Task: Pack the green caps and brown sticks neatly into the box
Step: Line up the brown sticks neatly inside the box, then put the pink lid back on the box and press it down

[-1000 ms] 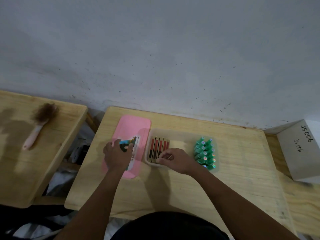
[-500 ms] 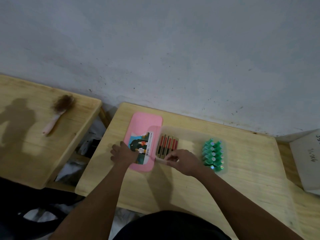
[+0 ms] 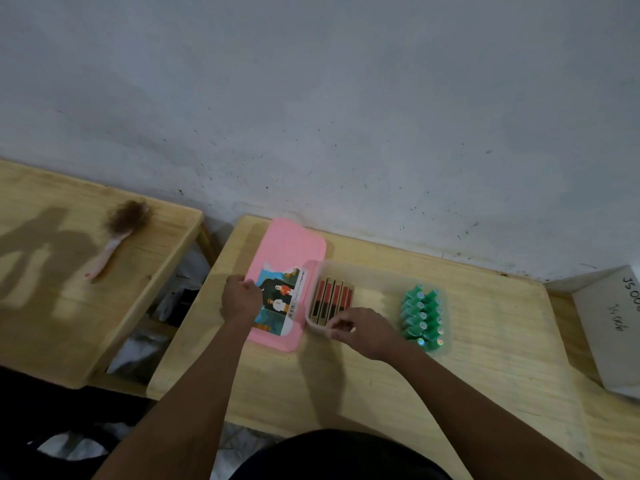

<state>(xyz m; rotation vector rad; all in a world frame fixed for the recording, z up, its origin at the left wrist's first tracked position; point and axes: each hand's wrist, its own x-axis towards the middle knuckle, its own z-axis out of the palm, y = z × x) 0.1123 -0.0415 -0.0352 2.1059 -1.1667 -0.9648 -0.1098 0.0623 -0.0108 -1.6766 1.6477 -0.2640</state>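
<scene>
A clear plastic box (image 3: 375, 273) sits on the wooden table (image 3: 381, 386). Several brown and red sticks (image 3: 332, 299) lie side by side in its left end. Green caps (image 3: 420, 315) stand in two rows at its right end. My right hand (image 3: 363, 332) rests over the box's near rim by the sticks' ends, fingers pinched on what looks like a stick. A pink lid (image 3: 287, 245) lies left of the box with a picture card (image 3: 280, 306) flat on it. My left hand (image 3: 240, 301) curls at the card's left edge, gripping it.
A second wooden table (image 3: 52, 306) stands to the left across a gap, with a pink-handled brush (image 3: 117, 237) on it. A white cardboard box (image 3: 609, 323) marked in black sits at the right edge. A grey wall runs behind both tables.
The picture card, held up in my left hand a second ago, now lies flat on the pink lid. My right hand has stayed at the sticks' near ends.
</scene>
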